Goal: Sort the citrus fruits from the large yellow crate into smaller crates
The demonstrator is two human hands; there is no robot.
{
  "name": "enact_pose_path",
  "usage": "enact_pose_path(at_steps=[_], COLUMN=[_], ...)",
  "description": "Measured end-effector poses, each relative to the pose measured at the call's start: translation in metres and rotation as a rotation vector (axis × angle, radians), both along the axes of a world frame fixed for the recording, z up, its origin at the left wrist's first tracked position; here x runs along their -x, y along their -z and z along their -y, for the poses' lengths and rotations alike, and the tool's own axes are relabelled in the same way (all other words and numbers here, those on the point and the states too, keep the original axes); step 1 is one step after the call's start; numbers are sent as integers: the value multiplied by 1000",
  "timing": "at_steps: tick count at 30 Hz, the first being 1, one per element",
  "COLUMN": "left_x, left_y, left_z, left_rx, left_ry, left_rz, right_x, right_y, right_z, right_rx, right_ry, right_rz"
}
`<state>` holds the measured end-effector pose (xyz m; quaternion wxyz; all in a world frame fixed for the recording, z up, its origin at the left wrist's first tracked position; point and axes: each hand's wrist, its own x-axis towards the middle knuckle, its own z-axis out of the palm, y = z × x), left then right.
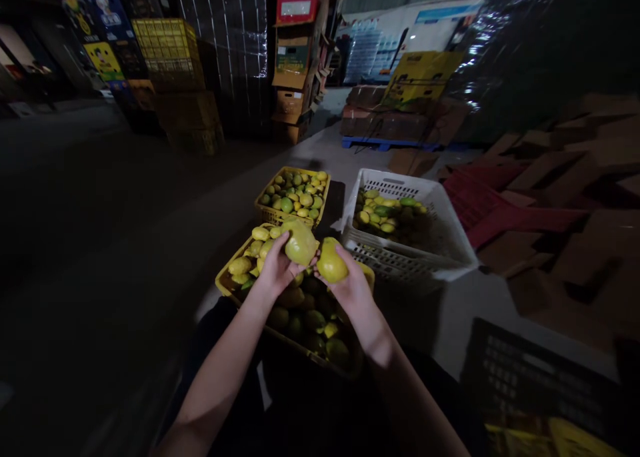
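The left hand point(277, 265) is closed around a yellow-green fruit that seems to sit in a thin, pale bag point(301, 242), fingers wrapped under it and thumb on its near side. The right hand point(351, 285) grips a bare yellow lemon point(331, 262) from below, its fingertips curled up around it. The two fruits are held side by side, nearly touching, just above the near crate point(223, 285), a yellow basket full of lemons that are bright on the lit left side and fall into shadow under the forearms. Beyond it stands a second yellow crate point(265, 212) with a mix of yellow and green fruit, and just to its right a white crate point(450, 230), only partly filled, its fruit heaped in the far left corner. A dark crate point(530, 370) lies at the lower right, well apart from the hands. Flattened cardboard point(560, 177) and red sheets point(490, 203) are strewn over the floor on the right. Stacked boxes point(295, 63) and wrapped pallets point(235, 43) rise at the back of the dim room.
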<state>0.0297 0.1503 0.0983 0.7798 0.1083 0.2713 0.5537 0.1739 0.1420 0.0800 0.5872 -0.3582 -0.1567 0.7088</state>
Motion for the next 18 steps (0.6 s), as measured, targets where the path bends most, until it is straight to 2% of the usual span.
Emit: enact_pose_path(at_steps=[4, 8, 11, 14, 18], left_x=[-4, -2, 1, 0, -6], left_y=[-3, -2, 0, 1, 2], left_z=[5, 6, 4, 0, -5], left_rx=[52, 10, -3, 86, 217], left_ry=[19, 91, 92, 56, 6], left_rz=[-93, -34, -16, -69, -79], right_x=[-6, -10, -10, -10, -11], right_y=[1, 6, 7, 5, 2], right_z=[2, -2, -2, 1, 3], right_rx=[-17, 42, 51, 13, 45], right_ry=[-15, -34, -71, -78, -68], right_rz=[103, 85, 64, 29, 20])
